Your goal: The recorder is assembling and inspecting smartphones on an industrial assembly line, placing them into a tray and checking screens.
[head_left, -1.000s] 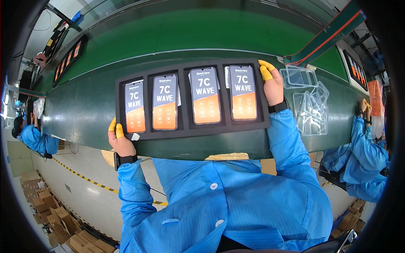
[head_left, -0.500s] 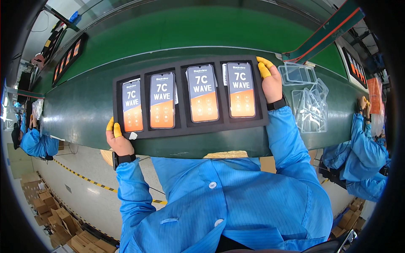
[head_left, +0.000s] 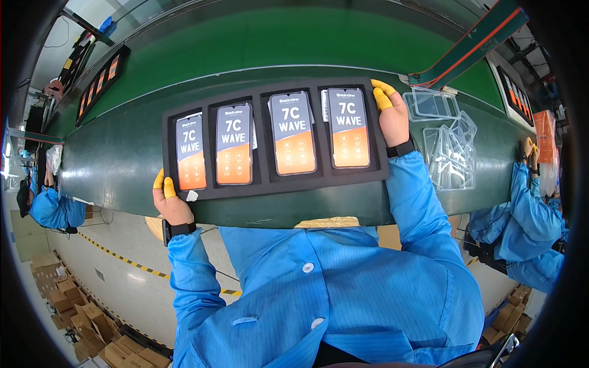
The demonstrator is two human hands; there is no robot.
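A black foam tray (head_left: 264, 187) lies on the dark green bench and holds several phones with blue and orange screen stickers, such as the left phone (head_left: 190, 151) and the right phone (head_left: 348, 127). My left hand (head_left: 171, 202), with yellow finger cots, grips the tray's near left corner. My right hand (head_left: 391, 115), also in yellow cots, holds the tray's right end beside the right phone. Both arms wear blue sleeves.
A pile of clear plastic phone cases (head_left: 451, 147) lies to the right of the tray. The green conveyor belt (head_left: 288, 43) runs behind the bench. Another black tray (head_left: 98, 83) sits far left. Co-workers in blue sit at left (head_left: 52, 208) and right (head_left: 527, 221).
The tray has slid slightly to the left along the bench with both hands on it.
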